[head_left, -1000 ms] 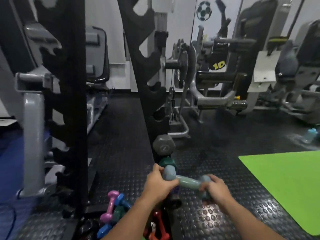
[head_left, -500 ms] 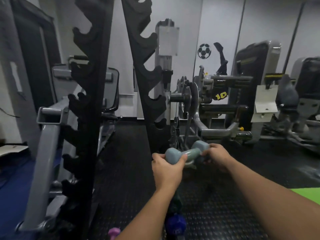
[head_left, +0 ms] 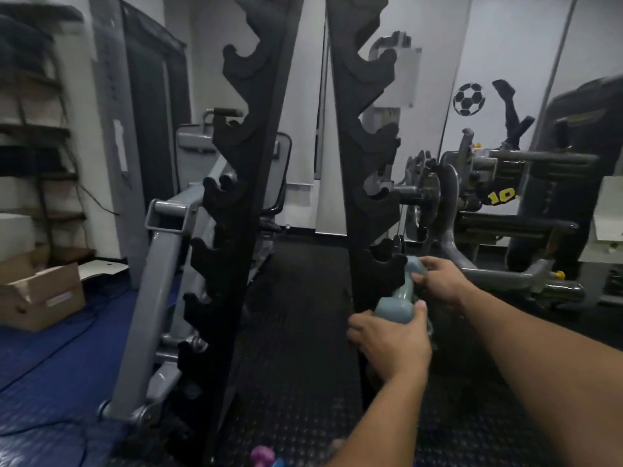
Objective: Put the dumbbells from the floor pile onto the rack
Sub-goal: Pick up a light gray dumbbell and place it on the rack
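Observation:
A pale blue-grey dumbbell [head_left: 401, 296] is held in both hands just right of the black notched rack's right upright [head_left: 362, 183]. My left hand [head_left: 391, 342] grips its near head from below. My right hand [head_left: 441, 284] grips the far head, which sits close to a lower cradle notch [head_left: 387, 261]. The dumbbell points away from me, tilted up toward that notch. The rack's left upright [head_left: 236, 210] shows several bare cradles. At the bottom edge, a purple dumbbell [head_left: 262, 456] of the floor pile peeks out.
A grey exercise machine frame [head_left: 161, 291] stands behind the left upright. A weight-plate machine [head_left: 438, 197] sits right of the rack. A cardboard box [head_left: 40, 298] rests on the blue mat [head_left: 50, 365] at left. The floor is black studded rubber.
The view has risen from the floor pile to the rack. Both hands lifted the blue-grey dumbbell and turned it from sideways to pointing away, toward the right upright's lower notch.

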A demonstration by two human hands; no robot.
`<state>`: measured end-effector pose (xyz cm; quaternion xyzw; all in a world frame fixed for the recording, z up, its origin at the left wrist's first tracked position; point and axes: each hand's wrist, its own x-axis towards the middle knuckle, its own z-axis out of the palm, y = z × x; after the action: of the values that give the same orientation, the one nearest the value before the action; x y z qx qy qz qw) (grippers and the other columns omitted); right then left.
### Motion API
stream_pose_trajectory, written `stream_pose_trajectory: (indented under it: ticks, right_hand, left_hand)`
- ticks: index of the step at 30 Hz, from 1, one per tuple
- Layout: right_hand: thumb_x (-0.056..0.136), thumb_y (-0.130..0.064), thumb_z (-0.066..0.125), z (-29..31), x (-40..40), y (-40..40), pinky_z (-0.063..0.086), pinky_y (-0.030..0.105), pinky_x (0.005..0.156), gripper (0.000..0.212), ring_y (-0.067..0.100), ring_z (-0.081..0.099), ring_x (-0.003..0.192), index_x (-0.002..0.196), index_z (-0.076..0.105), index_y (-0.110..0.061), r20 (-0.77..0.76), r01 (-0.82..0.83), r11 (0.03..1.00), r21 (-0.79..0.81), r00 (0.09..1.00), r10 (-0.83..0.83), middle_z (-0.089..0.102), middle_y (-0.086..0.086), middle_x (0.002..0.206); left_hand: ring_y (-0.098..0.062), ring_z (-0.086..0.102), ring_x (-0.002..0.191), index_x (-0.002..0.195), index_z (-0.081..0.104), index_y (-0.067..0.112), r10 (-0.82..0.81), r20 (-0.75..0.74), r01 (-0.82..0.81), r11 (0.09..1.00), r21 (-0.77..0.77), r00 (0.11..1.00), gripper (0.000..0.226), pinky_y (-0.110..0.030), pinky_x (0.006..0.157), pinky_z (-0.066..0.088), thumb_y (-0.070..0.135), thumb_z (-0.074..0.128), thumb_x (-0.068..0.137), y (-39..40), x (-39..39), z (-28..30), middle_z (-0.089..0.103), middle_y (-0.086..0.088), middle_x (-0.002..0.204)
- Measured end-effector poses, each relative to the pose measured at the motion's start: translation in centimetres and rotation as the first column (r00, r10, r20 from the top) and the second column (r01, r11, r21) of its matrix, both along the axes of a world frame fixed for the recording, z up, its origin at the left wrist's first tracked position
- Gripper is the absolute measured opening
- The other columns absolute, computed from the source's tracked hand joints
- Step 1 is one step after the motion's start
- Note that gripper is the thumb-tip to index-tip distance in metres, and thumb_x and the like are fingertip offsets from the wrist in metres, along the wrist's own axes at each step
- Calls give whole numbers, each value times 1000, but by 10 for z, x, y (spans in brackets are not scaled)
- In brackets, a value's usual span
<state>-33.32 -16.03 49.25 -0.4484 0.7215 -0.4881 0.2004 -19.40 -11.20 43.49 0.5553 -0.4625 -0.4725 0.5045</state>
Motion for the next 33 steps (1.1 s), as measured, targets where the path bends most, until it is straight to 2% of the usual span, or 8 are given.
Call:
stream_pose_trajectory:
  ticks: [3, 8, 13, 19, 23, 27, 29, 33]
  right_hand:
    - [94, 2, 63, 0, -3, -6, 53, 55, 100, 32, 34, 68, 110, 125, 64, -3, 31, -10, 1000, 12, 999, 9, 71, 18, 113]
    - [95, 5, 62, -7, 0, 2, 58, 38, 78, 30, 23, 68, 89, 123, 61, -5, 106, 19, 997, -73, 994, -12, 69, 17, 104]
    - [96, -2, 63, -19, 5, 5, 54, 46, 98, 34, 27, 66, 104, 130, 64, -9, 31, 65, 990, -125, 998, -61, 69, 9, 107]
    - [95, -7, 67, -17, 8, -8, 52, 44, 100, 36, 26, 66, 110, 131, 66, -8, 3, 130, 984, -118, 991, -131, 71, 11, 113]
    - [93, 6, 60, -10, 17, -25, 56, 26, 70, 21, 21, 65, 84, 105, 72, -6, 51, 82, 992, -98, 996, -77, 70, 10, 91]
    - [94, 14, 45, -14, 32, -38, 35, 14, 34, 34, 18, 41, 56, 65, 49, -5, 58, 62, 998, 3, 996, -63, 46, 11, 64]
    - [96, 9, 39, -12, 36, -40, 27, 15, 31, 34, 18, 32, 53, 65, 42, -7, 106, 97, 995, 29, 989, -100, 37, 9, 62]
    - [100, -4, 43, -13, 35, -40, 32, 14, 33, 31, 16, 39, 54, 71, 49, -12, 264, 122, 992, 31, 956, -126, 44, 6, 66]
  left_hand:
    - [-27, 55, 114, 115, 37, 23, 12, 24, -12, 1000, 9, 1000, 87, -44, 93, 52, 61, 88, 55, -2, -2, 3, 41, -5, 126]
    - [-25, 55, 113, 113, 34, 27, -4, 37, 2, 999, 41, 999, 87, -47, 94, 51, 63, 87, 53, 0, -6, 6, 40, -4, 128]
    - [-25, 59, 109, 109, 34, 27, -34, 39, 30, 996, 84, 999, 87, -47, 91, 53, 65, 86, 51, 1, -2, 9, 43, -4, 126]
    - [-25, 63, 107, 111, 36, 23, -51, -48, 56, 990, 131, 998, 89, -44, 89, 57, 61, 89, 50, -11, -2, 15, 47, -4, 126]
    - [-26, 63, 102, 114, 32, 23, -20, -138, 52, 971, 232, 990, 94, -45, 88, 57, 59, 91, 50, -15, -5, 15, 45, -5, 126]
    - [-17, 59, 89, 120, 31, 27, -3, -182, 52, 962, 269, 983, 99, -34, 68, 53, 60, 91, 48, -25, 3, 0, 45, -3, 122]
    - [-16, 58, 88, 121, 33, 26, -14, -175, 59, 966, 252, 984, 99, -32, 64, 49, 62, 90, 48, -27, 5, -5, 45, -3, 122]
    - [-26, 54, 112, 120, 36, 25, -33, -1, 33, 987, 159, 999, 102, -44, 92, 52, 77, 81, 44, -29, 5, -10, 42, -5, 124]
